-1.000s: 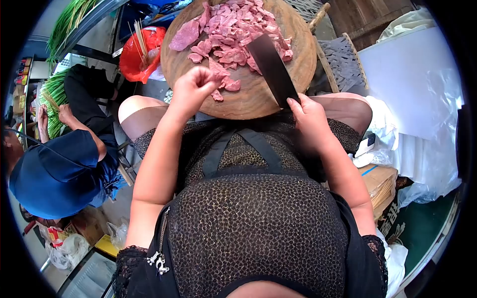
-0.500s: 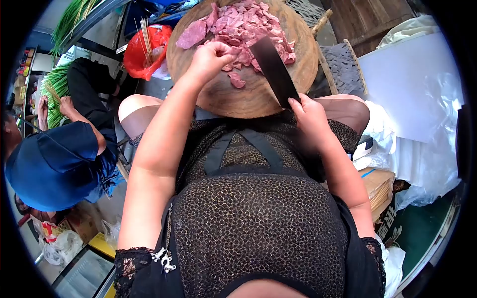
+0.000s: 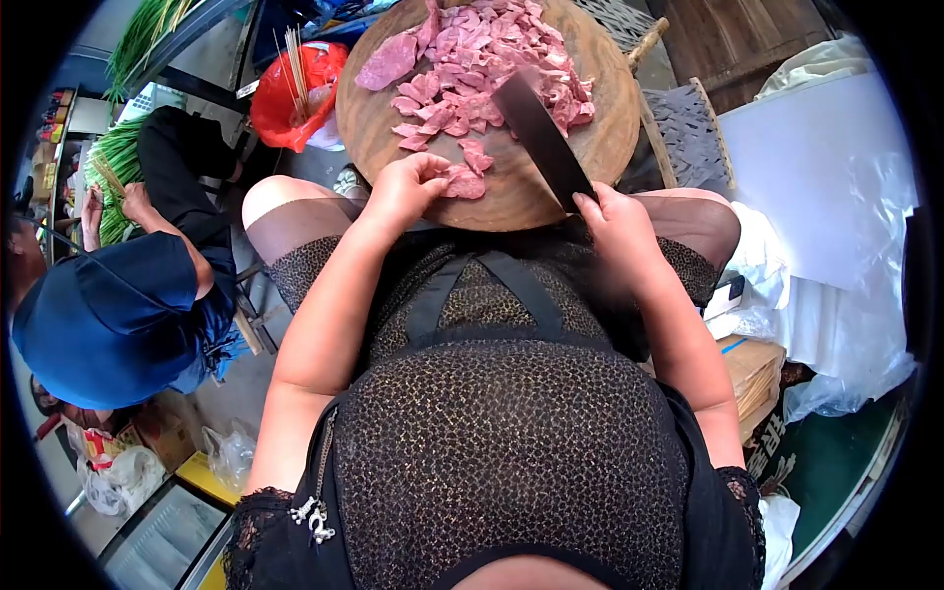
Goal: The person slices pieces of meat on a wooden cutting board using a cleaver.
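A round wooden chopping board (image 3: 379,128) lies before my knees, with a heap of sliced raw meat (image 3: 482,59) on its far half. My left hand (image 3: 405,192) is at the board's near left edge, its fingers pinched on a small piece of meat (image 3: 462,181). Another small slice lies just beyond that piece. My right hand (image 3: 618,224) is closed round the handle end of a dark cleaver (image 3: 543,133). The cleaver's blade slants up and left across the board, its far end beside the heap.
At the left a person in blue (image 3: 108,315) handles green stalks (image 3: 120,162). A red bag (image 3: 285,98) with thin sticks stands left of the board. A woven stool (image 3: 688,138), a white sheet (image 3: 806,177) and a cardboard box (image 3: 752,379) are at the right.
My left hand has gone from the heap back to the board's near left edge, and a piece of meat is now at its fingertips. The cleaver has hardly moved.
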The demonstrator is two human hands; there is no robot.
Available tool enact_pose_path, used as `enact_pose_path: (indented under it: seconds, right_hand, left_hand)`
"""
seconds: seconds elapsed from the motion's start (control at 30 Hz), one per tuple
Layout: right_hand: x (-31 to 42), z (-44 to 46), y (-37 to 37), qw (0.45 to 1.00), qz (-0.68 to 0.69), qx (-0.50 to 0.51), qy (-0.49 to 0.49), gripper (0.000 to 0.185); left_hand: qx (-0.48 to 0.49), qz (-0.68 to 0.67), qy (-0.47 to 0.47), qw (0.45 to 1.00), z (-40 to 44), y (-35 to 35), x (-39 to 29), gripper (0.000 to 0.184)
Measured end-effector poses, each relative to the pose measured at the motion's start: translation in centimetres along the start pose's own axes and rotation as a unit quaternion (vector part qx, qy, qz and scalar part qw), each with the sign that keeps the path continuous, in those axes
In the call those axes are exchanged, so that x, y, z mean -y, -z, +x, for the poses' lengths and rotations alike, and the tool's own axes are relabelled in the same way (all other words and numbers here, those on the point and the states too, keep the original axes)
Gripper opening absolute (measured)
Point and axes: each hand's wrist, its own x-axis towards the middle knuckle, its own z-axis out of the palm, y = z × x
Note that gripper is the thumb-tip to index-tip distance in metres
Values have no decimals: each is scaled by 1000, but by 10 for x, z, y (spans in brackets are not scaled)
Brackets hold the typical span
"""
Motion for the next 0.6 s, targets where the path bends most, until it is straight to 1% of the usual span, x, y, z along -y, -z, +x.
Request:
enact_pose_path:
  seconds: [0.03, 0.07, 0.1, 0.13, 0.17, 0.2, 0.23, 0.27, 0.3, 0.33, 0.37, 0.4, 0.43, 0.5, 0.53, 0.57, 0.6]
  right_hand:
    - [-2, -1, -1, 1000, -9, -7, 17, 29]
    - [-1, -2, -1, 1000, -7, -8, 15, 29]
    - [0, -2, -1, 1000, -6, -8, 15, 29]
    - [1, -2, 0, 1000, -5, -9, 16, 29]
    - [1, -2, 0, 1000, -5, -11, 16, 29]
    - [2, -2, 0, 1000, 1, -11, 11, 29]
    - [2, -3, 0, 1000, 6, -11, 7, 29]
    - [1, -3, 0, 1000, 6, -11, 7, 29]
    - [-1, -3, -1, 1000, 3, -13, 12, 29]
    - [-2, -2, -2, 1000, 0, -15, 16, 29]
    - [-2, -2, -1, 1000, 0, -15, 17, 29]
    - [-1, -3, -1, 1000, -1, -12, 14, 28]
    - [1, -3, 0, 1000, -3, -10, 12, 28]
    - [2, -3, 1, 1000, -2, -4, 6, 28]
    - [2, -2, 2, 1000, -1, 2, -1, 29]
    - [1, -2, 1, 1000, -1, 2, -1, 29]
    - [-1, -2, 1, 1000, -5, -3, 12, 29]
  left_hand:
    - [-37, 117, -65, 990, -4, 0, -3, 24]
    - [-71, 231, -129, 962, -7, 0, -5, 21]
    - [-69, 232, -130, 961, -10, 1, -5, 21]
    - [-103, 338, -222, 909, -12, 4, -4, 19]
    - [-134, 435, -310, 834, -14, 5, -5, 21]
    - [-133, 435, -312, 834, -17, 4, -8, 21]
    - [-120, 323, -239, 908, -21, 3, -13, 19]
    - [-105, 204, -161, 960, -23, 3, -16, 18]
    - [-105, 205, -161, 960, -23, 4, -15, 18]
    - [-121, 86, -172, 974, -21, 5, -12, 17]
    - [-134, -35, -180, 974, -18, 7, -8, 15]
    - [-160, -19, -176, 971, -14, 11, -8, 13]
    - [-160, -19, -176, 971, -13, 13, -7, 13]
    - [-146, -55, -207, 966, -12, 17, -10, 13]
    - [-165, -9, -219, 962, -6, 19, -5, 13]
    - [-165, -9, -219, 961, -4, 20, -5, 13]
    - [-131, -50, -235, 962, -3, 21, -8, 14]
